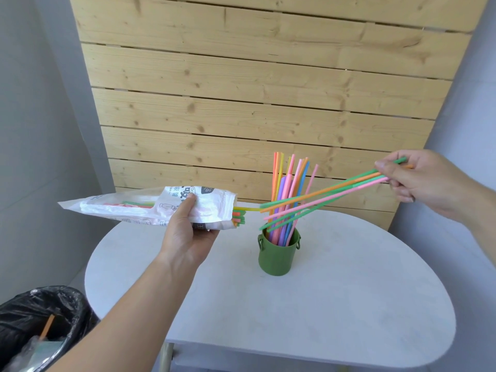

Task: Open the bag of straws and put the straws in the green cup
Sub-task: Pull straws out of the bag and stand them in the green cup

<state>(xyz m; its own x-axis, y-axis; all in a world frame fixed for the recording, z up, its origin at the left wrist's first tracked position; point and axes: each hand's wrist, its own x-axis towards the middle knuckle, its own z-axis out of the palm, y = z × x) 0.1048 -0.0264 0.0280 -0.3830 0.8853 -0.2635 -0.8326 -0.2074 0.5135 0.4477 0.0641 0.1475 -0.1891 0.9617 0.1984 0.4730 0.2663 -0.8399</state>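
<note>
My left hand (pixel 185 232) grips the white printed straw bag (pixel 128 208) and holds it level above the table's left side, with its open mouth facing right. A few straw ends poke out of that mouth. My right hand (pixel 421 181) pinches a bundle of several green, pink and orange straws (pixel 322 196), which are clear of the bag and slant down-left over the green cup (pixel 277 257). The cup stands upright on the table and holds several coloured straws (pixel 288 189).
The white rounded table (pixel 335 304) stands against a wooden plank wall (pixel 255 89). At the lower left, beside the table, is a bin lined with a black bag (pixel 35 326), holding an orange straw and wrappers.
</note>
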